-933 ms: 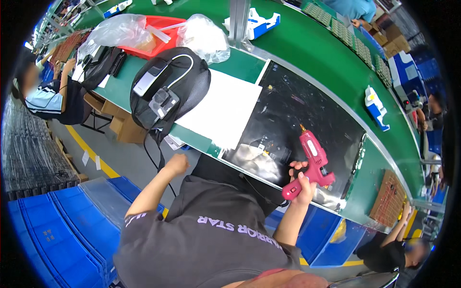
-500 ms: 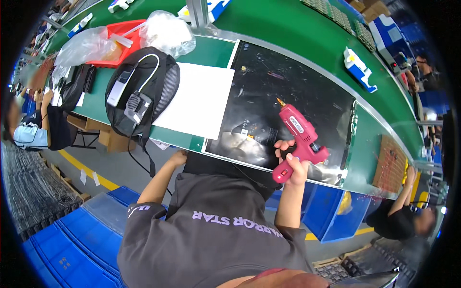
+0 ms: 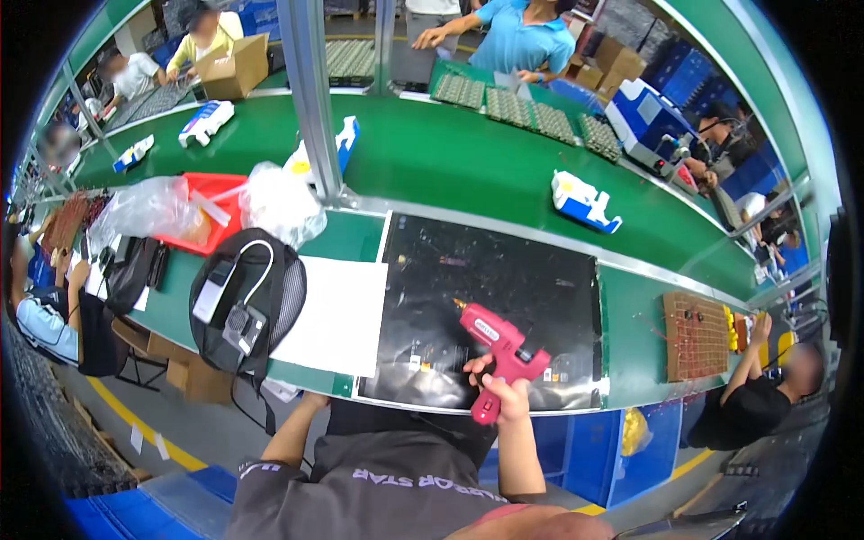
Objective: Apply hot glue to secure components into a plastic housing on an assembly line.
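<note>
My right hand (image 3: 509, 399) is closed around the handle of a dark red hot glue gun (image 3: 506, 348), above the near part of a black work mat (image 3: 423, 270). The gun's brass-coloured nozzle points up and to the left, away from my body. Down at the table's near edge is my left hand (image 3: 315, 400), beside the lower corner of a white sheet (image 3: 337, 310); its fingers are hidden. Left of the sheet lies a black mesh bag (image 3: 290, 301) with a white device, a small dark boxy device and a white cable on top.
Beyond the mat runs a green conveyor (image 3: 450, 175) carrying blue-and-white packs (image 3: 585, 200). A metal post (image 3: 310, 99) rises at its near side. A red bin (image 3: 216, 187) with plastic bags stands left. A brown board (image 3: 693, 337) lies right, near a co-worker. Blue crates (image 3: 576, 454) are below the table.
The view has tilted up, so the table sits lower in it and people across the conveyor now show. My right hand still holds the glue gun.
</note>
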The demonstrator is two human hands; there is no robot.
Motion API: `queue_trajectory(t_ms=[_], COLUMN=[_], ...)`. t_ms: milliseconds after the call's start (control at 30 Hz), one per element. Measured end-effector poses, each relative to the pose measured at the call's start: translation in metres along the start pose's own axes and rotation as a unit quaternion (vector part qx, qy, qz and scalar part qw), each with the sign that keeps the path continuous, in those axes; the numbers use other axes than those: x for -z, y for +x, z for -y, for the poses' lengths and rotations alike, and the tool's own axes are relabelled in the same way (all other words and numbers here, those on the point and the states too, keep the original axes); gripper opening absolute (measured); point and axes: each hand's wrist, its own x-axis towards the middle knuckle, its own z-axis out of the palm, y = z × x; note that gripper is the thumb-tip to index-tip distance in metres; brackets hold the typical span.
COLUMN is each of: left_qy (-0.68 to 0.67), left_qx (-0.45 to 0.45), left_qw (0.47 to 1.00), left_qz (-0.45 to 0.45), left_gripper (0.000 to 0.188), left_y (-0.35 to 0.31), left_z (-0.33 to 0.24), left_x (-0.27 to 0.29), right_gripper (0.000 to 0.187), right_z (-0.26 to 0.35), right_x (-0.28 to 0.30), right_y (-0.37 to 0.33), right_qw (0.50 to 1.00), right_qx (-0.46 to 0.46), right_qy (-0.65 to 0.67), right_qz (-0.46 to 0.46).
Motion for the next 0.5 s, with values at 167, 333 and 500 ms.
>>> queue_trajectory(t_ms=[167,333,500], left_qy=[-0.149,-0.218,-0.292], left_qx=[0.017,0.045,0.072], left_qw=[0.986,0.975,0.953], left_qz=[-0.075,-0.020,0.043], left_gripper=[0.013,0.013,0.013], left_y=[0.011,0.022,0.025], left_z=[0.039,0.028,0.030], left_x=[-0.007,-0.011,-0.024], right_gripper=[0.032,0.032,0.031], right_z=[-0.006,0.002,0.002], right_x=[-0.009,-0.018,-0.015], right_y=[0.003,0.007,0.010], right_qw=[0.999,0.999,0.999], right_qx=[-0.026,-0.025,-0.027], right_qy=[0.027,0.009,0.003], right_qz=[0.021,0.026,0.029])
